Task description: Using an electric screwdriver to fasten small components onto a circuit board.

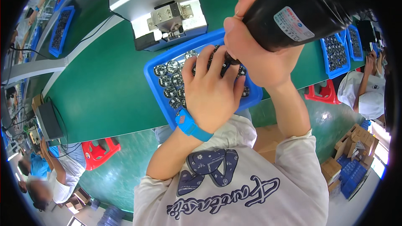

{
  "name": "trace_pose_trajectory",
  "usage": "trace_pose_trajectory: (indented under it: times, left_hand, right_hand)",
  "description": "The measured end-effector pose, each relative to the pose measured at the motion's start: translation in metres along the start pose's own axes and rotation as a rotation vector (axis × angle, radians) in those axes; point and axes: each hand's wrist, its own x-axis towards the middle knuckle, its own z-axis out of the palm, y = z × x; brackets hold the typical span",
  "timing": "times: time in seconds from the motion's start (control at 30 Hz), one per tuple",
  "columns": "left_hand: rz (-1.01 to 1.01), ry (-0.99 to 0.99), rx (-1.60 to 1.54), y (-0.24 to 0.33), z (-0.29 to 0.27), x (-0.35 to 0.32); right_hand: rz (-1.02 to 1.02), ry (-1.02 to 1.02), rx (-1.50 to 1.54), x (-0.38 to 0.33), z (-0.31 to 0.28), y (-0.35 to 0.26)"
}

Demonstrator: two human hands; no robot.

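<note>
My right hand (259, 54) is wrapped round a thick black electric screwdriver (266, 23) with a white label on its side. The tool slants down to the left, and its dark nose reaches the parts beside my left fingers. My left hand (211, 90), palm down with fingers apart, rests over a blue tray (151, 79). Under and around it sit rows of small round circuit-board parts (172, 66), black with silvery spots. My left fingers touch parts near the screwdriver's nose, but cover what lies directly beneath them. A blue wrist strap (189, 127) circles my left wrist.
A grey metal machine with a clamp-like fixture (169, 19) stands just beyond the tray on the green table (100, 88). More blue trays of parts (335, 54) lie at the right. Red stools (98, 152), cartons (356, 144) and other seated people are around the table.
</note>
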Motion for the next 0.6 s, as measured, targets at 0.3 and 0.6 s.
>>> trace_pose_trajectory:
  times: [0.3,0.6]
  left_hand:
    - [0.019,0.017,0.013,-0.005,0.002,-0.001]
    - [0.015,0.115,-0.033,-0.005,0.004,-0.004]
  right_hand:
    - [0.001,0.008,0.073,-0.005,-0.003,-0.003]
    - [0.058,0.032,0.416,0.056,0.037,-0.076]
